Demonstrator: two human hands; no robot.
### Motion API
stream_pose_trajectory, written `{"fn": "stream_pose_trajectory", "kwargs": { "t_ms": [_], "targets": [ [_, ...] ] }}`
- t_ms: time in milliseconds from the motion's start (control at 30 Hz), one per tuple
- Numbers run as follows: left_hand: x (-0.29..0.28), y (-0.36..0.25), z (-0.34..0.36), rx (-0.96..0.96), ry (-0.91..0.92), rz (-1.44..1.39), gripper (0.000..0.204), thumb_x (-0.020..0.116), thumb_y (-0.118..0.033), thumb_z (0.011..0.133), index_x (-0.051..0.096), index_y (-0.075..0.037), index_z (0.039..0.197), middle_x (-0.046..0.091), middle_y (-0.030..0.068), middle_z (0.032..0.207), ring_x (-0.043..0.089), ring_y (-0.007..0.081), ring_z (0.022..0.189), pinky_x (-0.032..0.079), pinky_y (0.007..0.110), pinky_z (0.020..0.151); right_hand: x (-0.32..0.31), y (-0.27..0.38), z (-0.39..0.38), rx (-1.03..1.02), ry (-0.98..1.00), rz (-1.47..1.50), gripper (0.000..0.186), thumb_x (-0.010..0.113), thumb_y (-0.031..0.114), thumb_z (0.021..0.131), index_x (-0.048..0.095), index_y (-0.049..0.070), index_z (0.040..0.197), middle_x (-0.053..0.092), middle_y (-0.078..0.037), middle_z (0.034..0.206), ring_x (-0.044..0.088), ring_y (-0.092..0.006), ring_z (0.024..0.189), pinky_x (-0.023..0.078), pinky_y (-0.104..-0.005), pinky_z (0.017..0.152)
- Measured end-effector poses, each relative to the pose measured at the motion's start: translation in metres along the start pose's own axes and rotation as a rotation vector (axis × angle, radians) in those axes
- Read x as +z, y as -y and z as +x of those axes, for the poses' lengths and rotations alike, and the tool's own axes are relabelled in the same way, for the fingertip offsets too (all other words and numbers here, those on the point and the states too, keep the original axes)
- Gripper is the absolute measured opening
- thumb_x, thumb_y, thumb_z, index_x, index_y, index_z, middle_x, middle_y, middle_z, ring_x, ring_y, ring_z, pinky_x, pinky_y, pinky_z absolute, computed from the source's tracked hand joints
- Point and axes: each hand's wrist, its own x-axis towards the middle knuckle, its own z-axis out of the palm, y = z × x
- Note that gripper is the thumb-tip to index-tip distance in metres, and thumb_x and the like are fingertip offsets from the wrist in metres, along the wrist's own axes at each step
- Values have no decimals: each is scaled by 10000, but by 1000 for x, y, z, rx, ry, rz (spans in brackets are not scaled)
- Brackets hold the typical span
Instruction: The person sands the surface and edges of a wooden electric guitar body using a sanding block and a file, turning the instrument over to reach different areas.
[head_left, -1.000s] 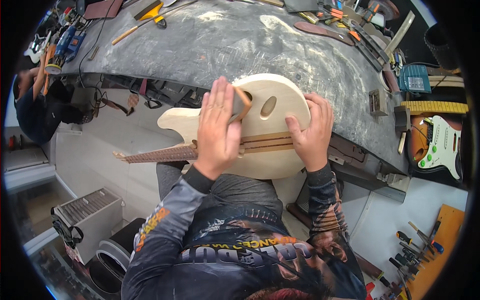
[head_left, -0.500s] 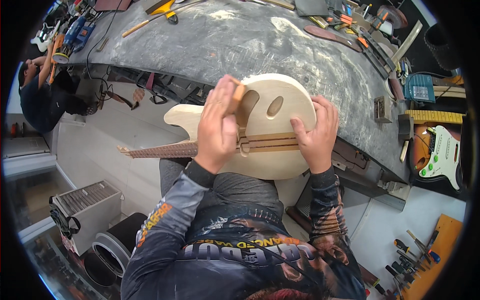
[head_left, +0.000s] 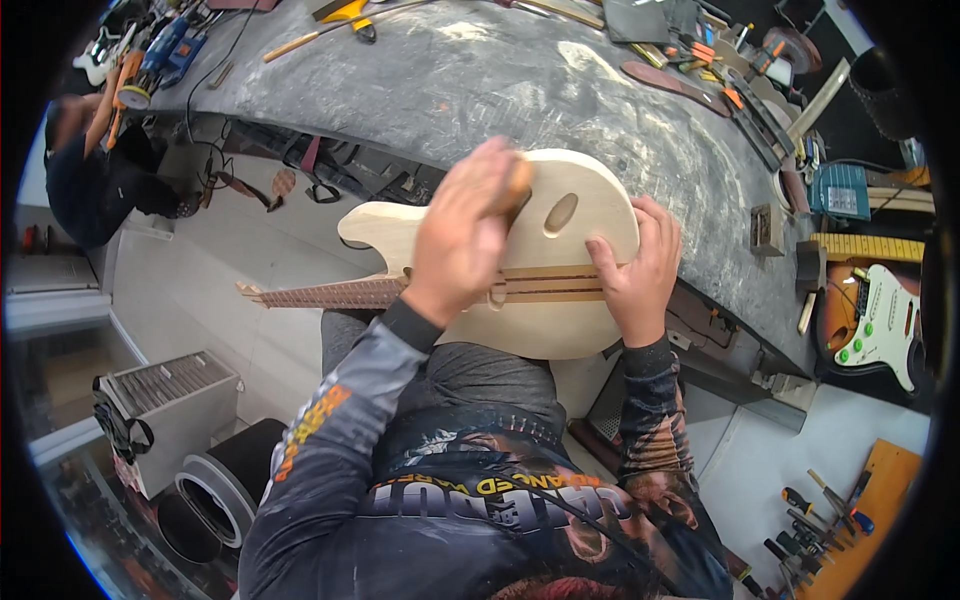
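A pale, unfinished electric guitar body [head_left: 545, 330] lies across my lap against the bench edge, with its fretted neck [head_left: 340, 295] pointing left. Two brown strips run along its middle, and an oval hollow is cut into the upper half. My left hand [head_left: 457, 240], slightly smeared by motion, holds an orange-brown sanding block [head_left: 519, 184] on the body's upper face. It covers part of a second hollow. My right hand [head_left: 645, 275] grips the body's rounded right end, thumb on the face and fingers over the rim.
The dusty grey workbench [head_left: 400, 100] spans the far side, with clamps [head_left: 752, 120] and other tools at its right. A sunburst guitar [head_left: 870, 320] lies at the right. A co-worker [head_left: 90, 190] crouches at far left, near a blue power tool [head_left: 160, 60].
My left hand and the sanding block have slid right and slightly upward across the guitar face. My right hand keeps its grip on the body, which shifts slightly right in view.
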Motion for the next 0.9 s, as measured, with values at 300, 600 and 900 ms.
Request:
{"fn": "stream_pose_trajectory", "kwargs": {
  "t_ms": [300,600,900],
  "targets": [
    [39,-36,54,116,36,56,620,531,-213,1055,624,42,1613,591,277,1698,519,415,1631,336,556,1378,3,-1,0,-16,-30,-37,617,916,434,895,689,39,1311,671,-132,1390,600,-381,1349,430,-527,1177],
    [0,-16,6,-83,-27,26,650,532,-186,1029,618,2,1646,617,235,1693,516,431,1633,360,532,1373,1,5,5,8,-27,31,594,929,432,879,724,44,1279,680,-122,1379,609,-372,1342,431,-531,1170],
    [27,-44,69,352,350,238,660,550,-164,969,690,-119,1612,585,81,1762,447,316,1696,242,580,1426,3,-7,-20,12,-70,-77,894,893,521,912,600,24,1595,604,-141,1620,471,-359,1618,207,-615,1403]
  ]
}}
